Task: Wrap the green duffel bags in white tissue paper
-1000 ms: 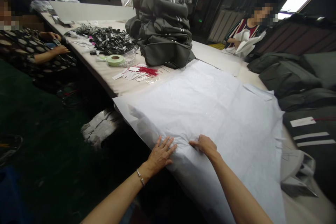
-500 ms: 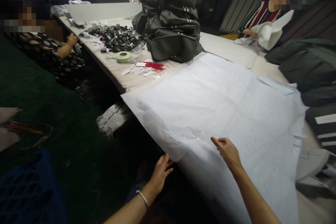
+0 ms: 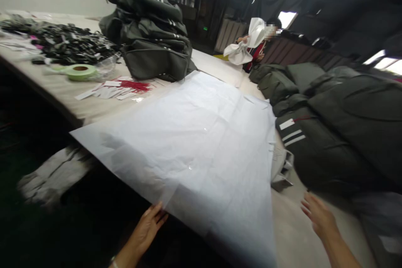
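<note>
A large white paper sheet (image 3: 216,146), thin and creased, lies spread over the table, its near-left edge overhanging. At that edge is my left hand (image 3: 147,230), fingers loosely stretched out and the fingertips against the sheet; I see no firm grip. My right hand (image 3: 320,215) is in the air over the right part of the table, off the sheet, with empty, slightly blurred fingers apart. Just beyond it rests a dark grey-green bag (image 3: 333,150) with white stripes and a white tag on a red string.
Dark bags are stacked (image 3: 157,29) at the sheet's far left corner. White tags with red strings (image 3: 122,88), a pale green tape roll (image 3: 81,72) and a heap of black straps (image 3: 72,44) lie on the table (image 3: 63,98). A co-worker (image 3: 257,52) stands behind with white material.
My view has swung to the right. My right hand has left its place above the sheet and moved right, toward the bags. The left hand remains at the sheet's near edge.
</note>
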`<state>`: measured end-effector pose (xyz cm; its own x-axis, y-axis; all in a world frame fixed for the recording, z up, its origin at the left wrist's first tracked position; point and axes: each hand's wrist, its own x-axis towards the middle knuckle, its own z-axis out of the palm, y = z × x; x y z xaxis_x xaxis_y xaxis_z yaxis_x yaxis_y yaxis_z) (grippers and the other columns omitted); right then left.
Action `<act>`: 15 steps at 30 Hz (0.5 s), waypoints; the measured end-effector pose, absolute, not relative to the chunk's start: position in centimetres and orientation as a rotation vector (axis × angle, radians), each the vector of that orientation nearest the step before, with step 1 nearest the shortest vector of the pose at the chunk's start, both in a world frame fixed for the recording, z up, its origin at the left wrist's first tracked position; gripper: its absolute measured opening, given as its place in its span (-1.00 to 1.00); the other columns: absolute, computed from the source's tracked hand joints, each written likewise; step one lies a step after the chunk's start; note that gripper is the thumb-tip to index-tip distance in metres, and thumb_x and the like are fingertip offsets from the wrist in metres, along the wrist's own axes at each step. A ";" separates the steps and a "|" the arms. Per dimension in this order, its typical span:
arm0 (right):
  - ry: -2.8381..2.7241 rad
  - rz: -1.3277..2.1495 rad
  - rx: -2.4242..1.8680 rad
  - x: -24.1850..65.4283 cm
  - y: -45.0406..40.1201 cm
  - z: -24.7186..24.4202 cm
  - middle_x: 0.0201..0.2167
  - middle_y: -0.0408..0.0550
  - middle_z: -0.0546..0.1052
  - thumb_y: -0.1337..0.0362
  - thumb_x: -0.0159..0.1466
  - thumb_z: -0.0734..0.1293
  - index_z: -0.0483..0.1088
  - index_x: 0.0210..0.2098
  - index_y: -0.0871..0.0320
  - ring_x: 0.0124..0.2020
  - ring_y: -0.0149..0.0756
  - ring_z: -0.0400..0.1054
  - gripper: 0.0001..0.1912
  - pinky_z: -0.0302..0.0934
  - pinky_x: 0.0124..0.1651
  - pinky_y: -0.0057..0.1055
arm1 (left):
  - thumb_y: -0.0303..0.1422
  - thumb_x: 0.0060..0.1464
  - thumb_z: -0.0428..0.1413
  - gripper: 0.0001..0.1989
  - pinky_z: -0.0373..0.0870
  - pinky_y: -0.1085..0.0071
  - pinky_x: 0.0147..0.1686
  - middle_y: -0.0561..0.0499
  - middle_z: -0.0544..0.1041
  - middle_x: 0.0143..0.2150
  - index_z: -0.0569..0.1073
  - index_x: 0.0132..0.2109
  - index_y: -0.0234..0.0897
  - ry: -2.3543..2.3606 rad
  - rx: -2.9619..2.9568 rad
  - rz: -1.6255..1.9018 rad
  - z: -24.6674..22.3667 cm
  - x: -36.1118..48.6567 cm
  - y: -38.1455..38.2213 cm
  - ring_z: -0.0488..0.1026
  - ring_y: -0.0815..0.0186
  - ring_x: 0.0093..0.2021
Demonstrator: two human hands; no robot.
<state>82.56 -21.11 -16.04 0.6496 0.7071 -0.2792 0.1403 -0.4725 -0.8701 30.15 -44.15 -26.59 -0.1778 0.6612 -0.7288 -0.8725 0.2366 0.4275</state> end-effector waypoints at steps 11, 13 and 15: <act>-0.656 0.959 -1.977 81.9 -14.6 -18.1 -0.47 -0.02 0.49 0.18 -0.06 0.46 0.39 -0.47 0.09 -0.44 -0.17 0.44 -0.78 0.38 -0.43 -0.31 | -0.38 0.11 0.23 -0.85 0.54 0.25 -0.17 -0.16 0.62 -0.19 0.49 -0.19 -0.36 1.058 -0.283 1.309 -26.8 29.8 -43.2 0.59 0.13 -0.19; -0.693 0.937 -2.034 81.4 -14.4 -17.7 -0.51 0.02 0.45 0.20 0.03 0.43 0.35 -0.51 0.08 -0.49 -0.17 0.40 -0.82 0.33 -0.48 -0.27 | -0.30 0.13 0.22 -0.79 0.51 0.25 -0.12 -0.17 0.62 -0.17 0.49 -0.17 -0.37 0.997 -0.236 1.297 -26.4 29.7 -43.5 0.59 0.13 -0.16; -0.805 0.903 -2.061 80.6 -14.6 -17.2 -0.49 0.06 0.44 0.14 0.17 0.36 0.32 -0.51 0.07 -0.47 -0.15 0.39 -0.79 0.30 -0.48 -0.22 | -0.29 0.09 0.25 -0.78 0.49 0.27 -0.12 -0.15 0.62 -0.18 0.48 -0.18 -0.36 0.978 -0.195 1.314 -26.2 29.8 -43.8 0.59 0.15 -0.17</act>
<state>80.65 -14.56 -17.23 0.5563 0.7610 -0.3338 0.2447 -0.5339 -0.8094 29.83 -43.77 -26.16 -0.0641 0.7185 -0.6926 -0.8696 0.3003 0.3919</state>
